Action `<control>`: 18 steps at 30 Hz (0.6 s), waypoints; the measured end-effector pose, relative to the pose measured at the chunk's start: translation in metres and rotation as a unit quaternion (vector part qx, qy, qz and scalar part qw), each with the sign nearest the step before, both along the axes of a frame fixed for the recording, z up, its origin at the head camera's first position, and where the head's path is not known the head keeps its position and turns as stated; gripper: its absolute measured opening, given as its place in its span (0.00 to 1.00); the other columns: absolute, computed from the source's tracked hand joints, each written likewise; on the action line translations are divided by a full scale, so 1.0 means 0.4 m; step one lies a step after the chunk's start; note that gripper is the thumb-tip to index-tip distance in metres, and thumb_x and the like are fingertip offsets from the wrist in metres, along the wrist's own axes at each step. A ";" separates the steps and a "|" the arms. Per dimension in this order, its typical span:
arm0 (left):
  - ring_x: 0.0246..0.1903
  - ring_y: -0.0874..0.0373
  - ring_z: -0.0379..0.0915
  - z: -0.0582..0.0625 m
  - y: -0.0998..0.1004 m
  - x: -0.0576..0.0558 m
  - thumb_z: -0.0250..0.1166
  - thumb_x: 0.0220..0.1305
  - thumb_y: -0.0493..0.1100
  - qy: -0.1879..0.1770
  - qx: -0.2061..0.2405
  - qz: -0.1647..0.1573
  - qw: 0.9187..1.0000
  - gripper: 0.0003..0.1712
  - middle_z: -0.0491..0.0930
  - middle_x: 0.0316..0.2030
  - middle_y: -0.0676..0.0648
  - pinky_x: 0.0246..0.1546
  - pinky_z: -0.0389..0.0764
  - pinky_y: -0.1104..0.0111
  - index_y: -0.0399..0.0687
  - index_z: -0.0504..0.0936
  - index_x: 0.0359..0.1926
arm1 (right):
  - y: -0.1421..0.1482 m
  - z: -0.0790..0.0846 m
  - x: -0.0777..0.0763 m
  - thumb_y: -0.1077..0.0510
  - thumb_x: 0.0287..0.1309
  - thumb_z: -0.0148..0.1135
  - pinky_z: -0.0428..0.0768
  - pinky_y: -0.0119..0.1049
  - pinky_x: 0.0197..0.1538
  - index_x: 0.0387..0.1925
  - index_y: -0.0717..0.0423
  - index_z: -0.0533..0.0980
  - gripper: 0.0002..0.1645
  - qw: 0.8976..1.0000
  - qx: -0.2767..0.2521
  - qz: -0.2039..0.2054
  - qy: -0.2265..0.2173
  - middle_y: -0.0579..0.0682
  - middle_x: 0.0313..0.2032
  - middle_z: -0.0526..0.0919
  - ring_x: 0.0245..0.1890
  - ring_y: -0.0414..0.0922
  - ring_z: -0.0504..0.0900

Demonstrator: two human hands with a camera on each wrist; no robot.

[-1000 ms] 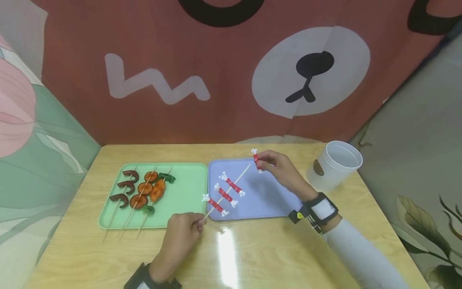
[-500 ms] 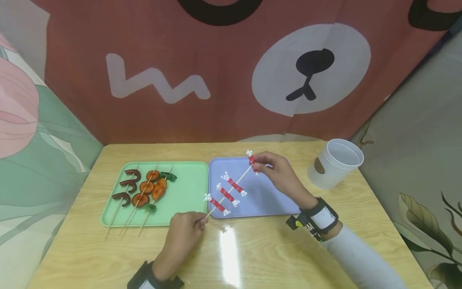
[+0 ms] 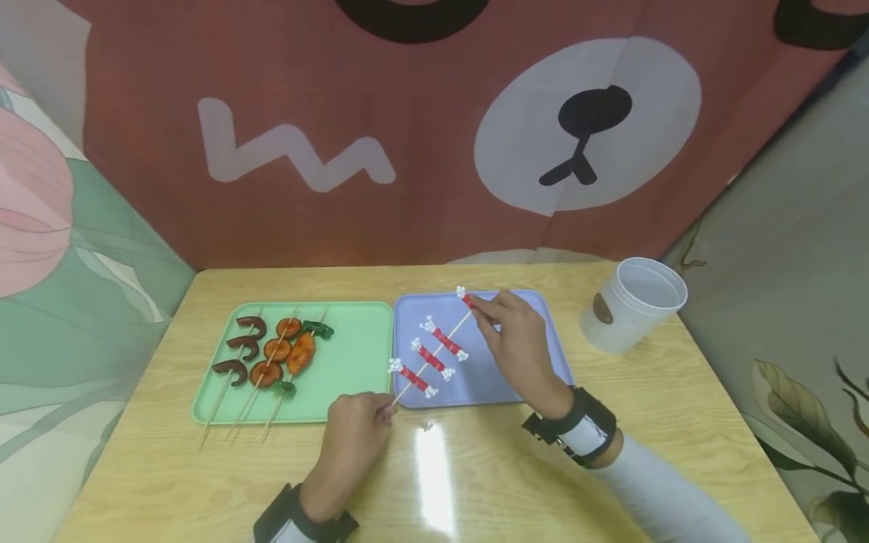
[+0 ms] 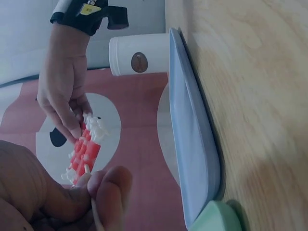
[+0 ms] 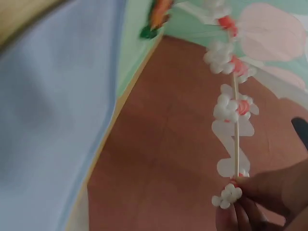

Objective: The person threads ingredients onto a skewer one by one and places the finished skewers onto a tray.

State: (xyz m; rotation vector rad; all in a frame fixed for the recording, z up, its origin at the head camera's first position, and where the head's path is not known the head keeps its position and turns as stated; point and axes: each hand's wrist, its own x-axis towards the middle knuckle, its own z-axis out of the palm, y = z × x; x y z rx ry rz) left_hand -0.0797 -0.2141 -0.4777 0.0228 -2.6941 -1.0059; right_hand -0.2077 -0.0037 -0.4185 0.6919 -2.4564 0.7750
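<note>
In the head view my left hand [image 3: 358, 431] pinches the lower end of a bamboo skewer [image 3: 462, 323], which slants up to the right over the blue tray [image 3: 475, 386]. Three red pieces with white knobbly ends [image 3: 431, 357] are threaded crosswise along it. At the upper tip, my right hand [image 3: 523, 347] pinches a similar red-and-white piece [image 3: 465, 297]. The right wrist view shows this piece [image 5: 227, 196] at the skewer's end; fingers hide how far it is pushed on. In the left wrist view, thumb and fingers [image 4: 111, 192] hold the skewer close up.
On the left, a green tray [image 3: 360, 354] carries several loaded skewers, with dark curled pieces [image 3: 231, 369], round brown slices [image 3: 266, 373] and an orange chunk [image 3: 301, 354]. A translucent tub [image 3: 607, 328] stands at the right. A bear-print backdrop [image 3: 434, 226] rises behind the table.
My right hand has brought the fourth red-and-white piece left and down to the skewer's tip, turning at the wrist. My left hand keeps its grip, nearly still.
</note>
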 end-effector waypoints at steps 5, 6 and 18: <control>0.32 0.45 0.90 0.006 -0.003 -0.003 0.74 0.52 0.27 -0.002 0.001 0.008 1.000 0.06 0.90 0.30 0.40 0.37 0.92 0.59 0.39 0.91 0.32 | -0.009 -0.008 0.021 0.64 0.59 0.73 0.70 0.33 0.27 0.49 0.56 0.87 0.15 0.999 -0.033 -0.004 -0.008 0.50 0.28 0.82 0.25 0.46 0.76; 0.32 0.45 0.90 0.007 -0.002 -0.003 0.74 0.51 0.27 -0.004 0.005 0.007 1.000 0.07 0.90 0.31 0.39 0.37 0.92 0.58 0.38 0.91 0.32 | -0.010 -0.011 0.023 0.62 0.58 0.75 0.70 0.33 0.28 0.49 0.56 0.87 0.16 0.999 -0.035 -0.002 -0.006 0.50 0.28 0.82 0.27 0.46 0.76; 0.32 0.45 0.90 0.018 0.028 -0.022 0.73 0.51 0.26 0.028 0.011 -0.012 0.999 0.07 0.90 0.31 0.39 0.35 0.92 0.59 0.37 0.91 0.31 | -0.038 -0.038 0.021 0.57 0.48 0.79 0.70 0.31 0.28 0.43 0.60 0.88 0.19 0.997 -0.079 -0.003 0.014 0.50 0.24 0.78 0.27 0.45 0.74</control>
